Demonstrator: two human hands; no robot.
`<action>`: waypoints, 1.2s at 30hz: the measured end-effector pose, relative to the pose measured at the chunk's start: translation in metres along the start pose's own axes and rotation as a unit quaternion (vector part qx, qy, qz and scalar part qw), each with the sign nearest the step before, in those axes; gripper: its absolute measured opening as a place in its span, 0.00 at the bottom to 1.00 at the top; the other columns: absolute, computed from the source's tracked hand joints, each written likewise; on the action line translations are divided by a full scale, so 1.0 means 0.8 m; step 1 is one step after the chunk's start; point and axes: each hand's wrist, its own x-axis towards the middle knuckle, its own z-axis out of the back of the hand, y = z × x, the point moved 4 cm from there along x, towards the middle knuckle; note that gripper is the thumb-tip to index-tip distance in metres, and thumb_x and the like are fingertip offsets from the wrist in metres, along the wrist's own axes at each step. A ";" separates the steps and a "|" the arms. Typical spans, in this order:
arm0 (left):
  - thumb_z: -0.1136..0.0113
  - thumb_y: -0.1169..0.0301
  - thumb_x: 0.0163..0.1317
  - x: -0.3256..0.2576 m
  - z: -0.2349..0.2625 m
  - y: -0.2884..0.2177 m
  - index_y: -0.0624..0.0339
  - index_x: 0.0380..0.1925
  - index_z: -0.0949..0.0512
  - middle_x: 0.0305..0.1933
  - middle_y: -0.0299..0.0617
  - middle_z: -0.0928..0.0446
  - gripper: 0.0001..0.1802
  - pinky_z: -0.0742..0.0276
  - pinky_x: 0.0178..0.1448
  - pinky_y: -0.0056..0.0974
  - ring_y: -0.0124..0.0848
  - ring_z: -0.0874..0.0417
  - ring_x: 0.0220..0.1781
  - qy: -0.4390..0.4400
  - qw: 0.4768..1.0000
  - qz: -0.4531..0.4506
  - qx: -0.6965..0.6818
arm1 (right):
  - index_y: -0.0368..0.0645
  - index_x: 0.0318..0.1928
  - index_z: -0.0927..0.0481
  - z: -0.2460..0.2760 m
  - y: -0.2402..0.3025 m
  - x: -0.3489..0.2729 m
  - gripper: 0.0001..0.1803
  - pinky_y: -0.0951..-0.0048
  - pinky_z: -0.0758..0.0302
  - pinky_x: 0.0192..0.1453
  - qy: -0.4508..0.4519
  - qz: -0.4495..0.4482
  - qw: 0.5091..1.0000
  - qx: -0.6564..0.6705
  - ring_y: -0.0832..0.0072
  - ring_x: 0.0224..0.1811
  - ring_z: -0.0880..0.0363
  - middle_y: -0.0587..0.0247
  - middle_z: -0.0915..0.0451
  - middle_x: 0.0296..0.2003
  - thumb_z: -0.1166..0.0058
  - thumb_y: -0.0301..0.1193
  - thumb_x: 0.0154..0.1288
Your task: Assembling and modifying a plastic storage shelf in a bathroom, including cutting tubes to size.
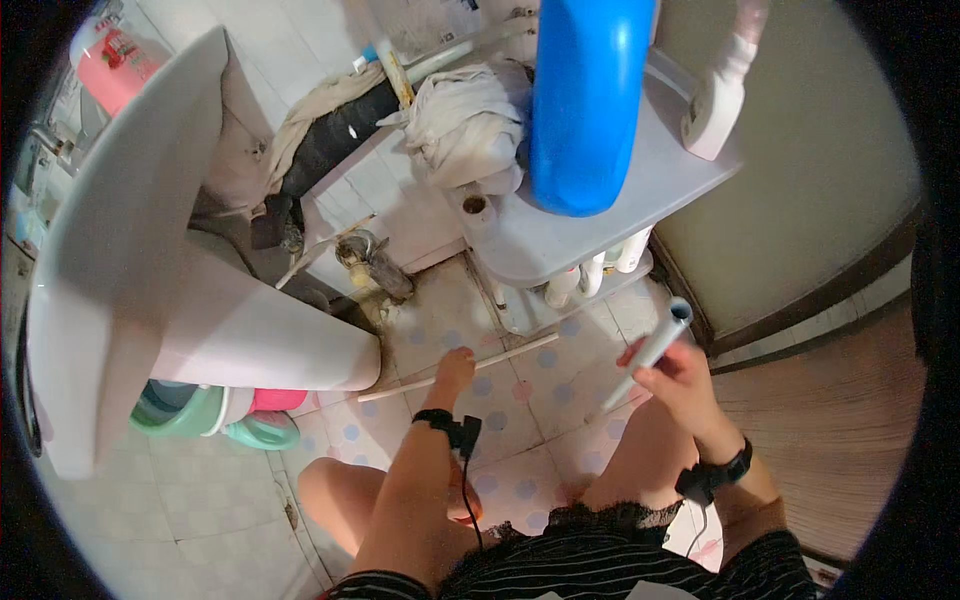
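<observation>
My left hand (457, 368) is closed around a long, thin, off-white strip (520, 350), low over the tiled floor. The strip sticks out on both sides of my fist. In my right hand (685, 382) is a grey tube (657, 347), held at a slant between thumb and fingers. Its round hollow end points up and away from me, and its lower end reaches toward the floor beside my knee. My right hand is slightly blurred. The left fingertips are hidden by the hand itself.
A white pedestal sink (260, 335) stands at left, with green and pink basins (265, 428) beside its foot. Ahead, a grey plastic shelf (600, 240) carries a large blue cylinder (588, 110), a bundled cloth (465, 125) and a white bottle (716, 110). A wooden panel (820, 420) is at right.
</observation>
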 end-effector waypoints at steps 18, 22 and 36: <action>0.50 0.71 0.60 -0.015 -0.106 0.032 0.51 0.45 0.25 0.47 0.45 0.29 0.13 0.30 0.53 0.45 0.45 0.27 0.50 0.033 0.991 -0.069 0.106 | 0.36 0.44 0.25 0.020 -0.092 -0.043 0.12 0.77 0.32 0.49 -0.052 -0.047 0.995 0.065 0.80 0.43 0.27 0.66 0.23 0.38 0.49 0.30 0.63; 0.51 0.72 0.59 -0.052 -0.021 -0.044 0.56 0.46 0.27 0.44 0.49 0.28 0.14 0.28 0.47 0.42 0.48 0.26 0.45 0.072 0.976 -0.203 -0.012 | 0.37 0.47 0.26 0.025 -0.086 -0.018 0.14 0.78 0.33 0.50 -0.061 0.000 0.989 0.138 0.81 0.43 0.28 0.67 0.22 0.38 0.49 0.31 0.64; 0.48 0.70 0.61 -0.155 0.184 -0.306 0.61 0.50 0.30 0.40 0.47 0.26 0.17 0.28 0.45 0.34 0.35 0.24 0.41 0.066 0.929 -0.319 -0.177 | 0.37 0.49 0.28 0.077 0.034 0.004 0.15 0.77 0.32 0.50 -0.010 0.139 0.983 0.121 0.81 0.43 0.28 0.67 0.22 0.37 0.54 0.33 0.67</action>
